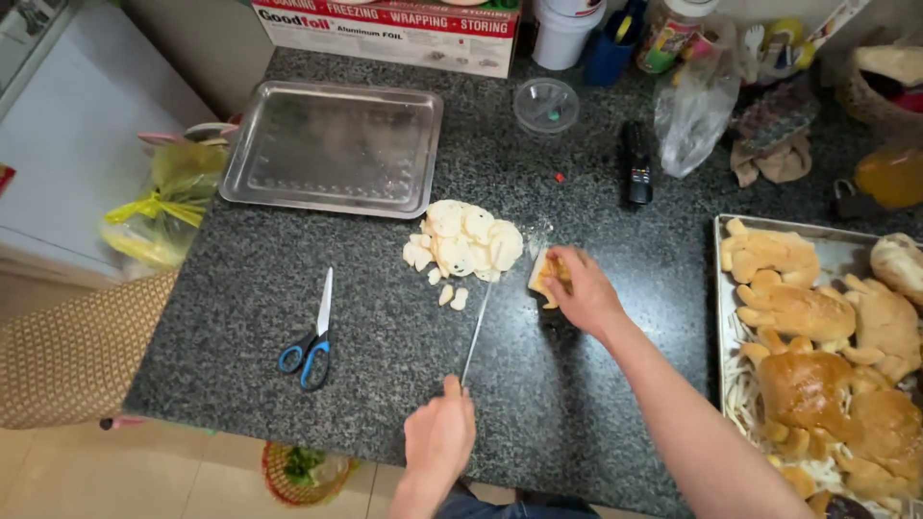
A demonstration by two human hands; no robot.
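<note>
The left hand (439, 434), at six o'clock on the dark granite counter (250, 288), is closed around the handle of a long thin-bladed knife (476, 332); the blade runs up toward twelve o'clock, its tip reaching the cut face of a small bread piece (540, 274), so the edge meets the piece square for thin cuts. The right hand (580, 288), just right of centre, presses fingertips down on that bread piece, pinning it to the counter so that it cannot slide under the blade. The piece lies near the middle of the counter, just beside the knife tip.

At eleven o'clock from the held piece, a heap of pale bread slices (463, 245) lies on the far side of the blade, out of the cutting line. An empty metal baking tray (332, 146) sits at ten o'clock, near the heap. Blue-handled scissors (310, 341) lie at eight o'clock, well apart from the hands. At three to four o'clock a second tray (835, 245) holds whole hand-shaped golden loaves (798, 312), near the right arm.
</note>
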